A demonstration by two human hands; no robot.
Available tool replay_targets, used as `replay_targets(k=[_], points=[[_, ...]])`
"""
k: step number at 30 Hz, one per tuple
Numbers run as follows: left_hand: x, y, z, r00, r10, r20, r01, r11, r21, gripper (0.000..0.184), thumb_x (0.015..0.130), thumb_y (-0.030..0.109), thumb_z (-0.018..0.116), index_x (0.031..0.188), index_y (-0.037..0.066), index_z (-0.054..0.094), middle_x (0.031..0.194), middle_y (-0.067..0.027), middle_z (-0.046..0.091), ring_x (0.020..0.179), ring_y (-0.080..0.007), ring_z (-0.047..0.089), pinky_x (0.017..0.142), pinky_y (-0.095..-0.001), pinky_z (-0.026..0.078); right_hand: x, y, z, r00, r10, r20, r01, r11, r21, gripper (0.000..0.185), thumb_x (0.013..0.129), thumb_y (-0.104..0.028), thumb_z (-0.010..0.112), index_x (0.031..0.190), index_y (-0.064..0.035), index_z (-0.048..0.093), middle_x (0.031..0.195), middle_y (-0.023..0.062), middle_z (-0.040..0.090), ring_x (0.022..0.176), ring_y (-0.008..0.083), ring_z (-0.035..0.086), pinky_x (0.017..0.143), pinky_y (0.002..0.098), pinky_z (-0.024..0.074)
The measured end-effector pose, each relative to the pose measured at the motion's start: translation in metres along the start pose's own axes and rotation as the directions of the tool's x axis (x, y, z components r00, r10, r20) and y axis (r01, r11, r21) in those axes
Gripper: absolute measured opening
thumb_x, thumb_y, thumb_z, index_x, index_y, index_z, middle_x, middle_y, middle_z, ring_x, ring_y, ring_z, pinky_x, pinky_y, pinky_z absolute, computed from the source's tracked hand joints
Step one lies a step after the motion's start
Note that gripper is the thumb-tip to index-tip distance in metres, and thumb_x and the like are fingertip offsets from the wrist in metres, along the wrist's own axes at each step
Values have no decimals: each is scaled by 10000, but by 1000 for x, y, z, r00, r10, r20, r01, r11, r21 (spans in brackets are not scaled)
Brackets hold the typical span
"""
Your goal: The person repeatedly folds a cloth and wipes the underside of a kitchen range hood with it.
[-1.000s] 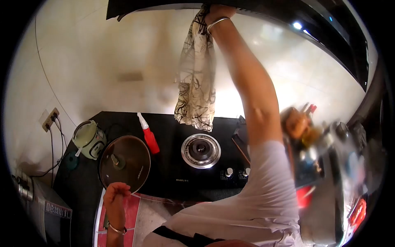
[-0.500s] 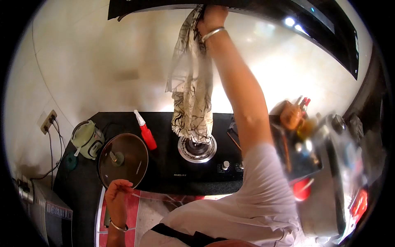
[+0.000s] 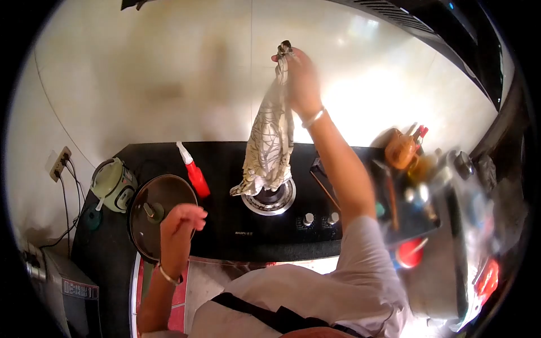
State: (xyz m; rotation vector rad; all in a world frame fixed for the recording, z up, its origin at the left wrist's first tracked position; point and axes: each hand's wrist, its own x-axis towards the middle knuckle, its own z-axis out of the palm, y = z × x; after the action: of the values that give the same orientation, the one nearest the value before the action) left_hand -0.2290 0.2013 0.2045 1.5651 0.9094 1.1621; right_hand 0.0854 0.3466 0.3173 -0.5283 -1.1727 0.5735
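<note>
My right hand (image 3: 302,80) grips the bunched top of a pale cloth (image 3: 269,135) with dark branch-like lines. The cloth hangs down in front of the wall, its lower edge over the round gas burner (image 3: 271,200) on the black cooktop (image 3: 225,228). My left hand (image 3: 181,224) hovers beside the right side of a glass-lidded pan (image 3: 151,239), overlapping it in view. Its fingers are loosely bent and apart from the thumb, with nothing visible in them. Two control knobs sit right of the burner.
A red spray bottle (image 3: 195,176) with a white nozzle stands left of the burner. A green rice cooker (image 3: 114,185) is at the far left, below a wall socket (image 3: 60,163). An orange-brown holder (image 3: 400,151) stands at the right. The range hood (image 3: 451,34) overhangs the upper right.
My right hand has come down from beside the range hood, and the cloth has come down with it, bunching above the burner. My left hand has risen and shifted slightly right.
</note>
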Motion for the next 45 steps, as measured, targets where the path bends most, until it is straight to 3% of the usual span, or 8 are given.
replay_targets(k=[10,17,24,27,30,33,40,45], points=[[111,22,85,974,156,166,-139,984,-109,227,915,153,521,1084,1,524,950,-65,604,768,-93,550,683,-224,460,-42,-10,-4,983,183,-17,-184,973,-137,185,890,-58,544,1055,5,600,880,66,664,693,65,576,609,194,475],[153,2,129,966,230,118,-236,971,41,180,877,133,583,991,-2,550,853,-15,587,712,-59,537,634,-201,442,-69,-2,-13,970,240,-29,-241,957,-160,192,855,-58,590,1030,5,635,845,6,640,687,39,546,610,188,457],[165,-16,119,966,215,142,-209,976,-55,163,910,173,520,909,28,594,770,38,572,694,-32,502,649,-202,422,-79,-7,-29,985,169,40,-134,886,-444,224,855,-42,572,1069,-13,633,869,24,650,743,51,556,647,193,458],[167,-5,109,979,77,189,-57,993,-108,171,913,196,510,896,46,590,764,42,559,699,-36,490,676,-184,400,-83,-5,-36,976,192,107,-111,850,-515,254,853,-29,559,1097,-39,628,911,52,650,780,73,559,678,215,460],[173,-6,105,977,-15,215,81,950,-303,178,913,184,500,944,26,576,881,-9,605,815,-68,552,760,-217,425,-85,2,-42,963,233,139,-118,820,-560,254,853,-32,562,1098,-42,627,927,58,646,774,78,560,674,219,458],[172,3,103,970,-25,243,148,850,-506,191,915,172,494,969,4,568,938,-49,615,884,-103,567,809,-248,436,-87,5,-44,966,99,239,80,765,-639,272,839,-5,548,1094,-48,630,917,89,646,744,108,576,657,232,459],[166,7,106,957,-54,286,202,831,-519,214,914,175,518,1010,-11,562,953,-59,616,900,-121,569,826,-257,441,-94,15,-42,918,-118,379,375,573,-729,340,750,69,535,1056,-33,641,835,126,622,664,190,600,591,265,479],[163,5,112,974,-54,220,124,940,-317,186,885,138,566,1000,-9,566,919,-45,612,834,-93,569,764,-226,453,-99,18,-38,896,-103,432,426,473,-771,344,738,70,538,1052,-28,640,822,132,606,607,203,595,555,281,486]])
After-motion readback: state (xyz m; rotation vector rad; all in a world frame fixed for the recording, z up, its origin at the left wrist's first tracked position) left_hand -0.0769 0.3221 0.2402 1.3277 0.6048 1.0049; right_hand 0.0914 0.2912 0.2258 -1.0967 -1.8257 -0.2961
